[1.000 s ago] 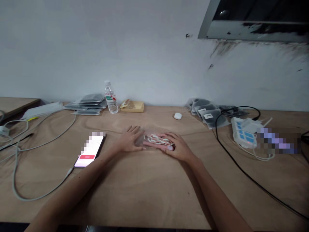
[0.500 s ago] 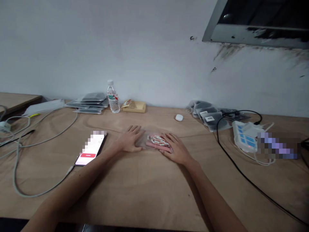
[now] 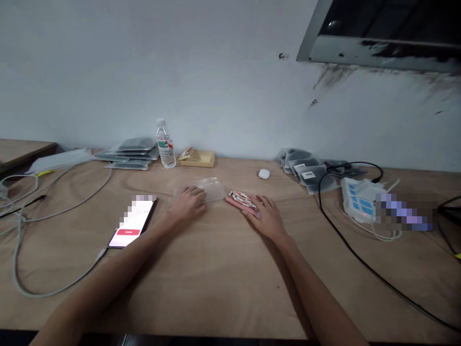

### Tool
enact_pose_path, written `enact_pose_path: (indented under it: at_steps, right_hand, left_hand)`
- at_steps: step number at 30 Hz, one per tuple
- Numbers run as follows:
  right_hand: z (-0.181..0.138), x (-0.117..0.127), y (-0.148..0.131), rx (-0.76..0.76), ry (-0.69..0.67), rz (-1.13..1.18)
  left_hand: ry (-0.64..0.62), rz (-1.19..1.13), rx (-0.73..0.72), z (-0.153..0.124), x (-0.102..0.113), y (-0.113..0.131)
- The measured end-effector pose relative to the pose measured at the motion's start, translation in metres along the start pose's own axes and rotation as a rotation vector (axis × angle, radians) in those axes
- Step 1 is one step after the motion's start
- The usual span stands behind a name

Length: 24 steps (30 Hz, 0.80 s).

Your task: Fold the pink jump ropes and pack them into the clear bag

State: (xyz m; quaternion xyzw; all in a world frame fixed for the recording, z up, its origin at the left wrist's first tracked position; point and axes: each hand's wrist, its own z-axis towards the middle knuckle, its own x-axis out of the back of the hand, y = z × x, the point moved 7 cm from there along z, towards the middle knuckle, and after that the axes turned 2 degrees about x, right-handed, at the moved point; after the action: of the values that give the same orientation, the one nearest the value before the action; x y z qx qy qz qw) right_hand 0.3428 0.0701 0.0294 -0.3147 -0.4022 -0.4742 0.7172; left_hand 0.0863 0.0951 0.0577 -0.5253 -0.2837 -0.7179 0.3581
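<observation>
Flat pink rectangular pack with small white pieces across its top [image 3: 240, 201] lies on the brown wooden tabletop [image 3: 216, 288], nearer to you than the clear plastic water bottle with a red-and-green label [image 3: 165, 151] and off to its right. Your right hand [image 3: 267, 217] rests over the pack's right end, fingers extended and a little spread, thumb by the near edge; you cannot tell from here whether they pinch it or merely lie on it. Your left hand [image 3: 189, 202], on your side of the bottle, covers part of a clear, thin plastic bag [image 3: 213, 188], its fingers loosely bent; whether they grip the film is hidden. The bag reaches toward the pack's left end, farther right of the bottle than that hand. Judging by its slim build, the pack should feel light to you and fairly stiff along its length, though its material is too small to make out. The white pieces may be loose or delicate, so take it by its long pink edges, thumb opposite fingers, and keep it level. Expect the bag to be limp, slippery and easily creased; pinch it at a corner.
</observation>
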Motion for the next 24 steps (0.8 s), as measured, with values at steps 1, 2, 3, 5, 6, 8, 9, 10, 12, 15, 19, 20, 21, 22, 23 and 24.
enact_pose_path:
  at_steps: [1, 2, 3, 5, 6, 8, 9, 10, 12, 15, 19, 20, 21, 22, 23, 24]
  right_hand:
    - [0.0, -0.001, 0.0, 0.005, -0.004, 0.009]
    - [0.0, -0.002, 0.001, 0.017, -0.009, 0.024]
    - [0.0, -0.004, 0.001, 0.034, -0.017, 0.045]
    - [0.001, -0.006, 0.002, 0.071, -0.029, 0.096]
    - [0.001, -0.006, 0.002, 0.088, -0.031, 0.122]
    - [0.001, -0.006, 0.0, 0.133, -0.039, 0.176]
    - [0.002, -0.005, -0.003, 0.159, -0.045, 0.207]
    - [0.002, -0.003, -0.008, 0.185, -0.054, 0.239]
    - [0.002, 0.0, -0.02, 0.227, -0.069, 0.3]
    - [0.002, 0.003, -0.043, 0.283, -0.096, 0.353]
    - [0.003, 0.001, -0.069, 0.348, -0.121, 0.392]
    - [0.004, 0.001, -0.073, 0.356, -0.12, 0.403]
    - [0.004, 0.0, -0.074, 0.362, -0.119, 0.414]
    - [0.004, -0.001, -0.075, 0.365, -0.119, 0.426]
    - [0.004, -0.002, -0.076, 0.37, -0.121, 0.441]
    - [0.004, -0.002, -0.076, 0.375, -0.122, 0.458]
  left_hand:
    - [-0.017, 0.019, 0.021, 0.0, -0.001, 0.0]
    - [-0.026, 0.042, 0.048, -0.001, -0.001, -0.001]
    - [-0.026, 0.069, 0.087, -0.002, -0.003, -0.002]
    - [0.008, 0.112, 0.191, -0.005, -0.005, -0.008]
    - [0.037, 0.12, 0.246, -0.006, -0.007, -0.011]
    - [0.088, 0.105, 0.315, -0.009, -0.011, -0.017]
    - [0.103, 0.09, 0.325, -0.01, -0.014, -0.019]
    - [0.112, 0.074, 0.324, -0.009, -0.017, -0.021]
    - [0.118, 0.05, 0.301, -0.006, -0.022, -0.025]
    - [0.09, 0.024, 0.211, 0.003, -0.029, -0.03]
    - [0.084, -0.068, 0.124, 0.011, -0.029, -0.033]
    - [0.113, -0.097, 0.119, 0.011, -0.026, -0.032]
    - [0.145, -0.125, 0.103, 0.009, -0.022, -0.028]
    - [0.173, -0.151, 0.074, 0.007, -0.018, -0.021]
    - [0.183, -0.175, 0.021, 0.004, -0.015, -0.011]
    - [0.167, -0.207, -0.049, 0.001, -0.014, 0.002]
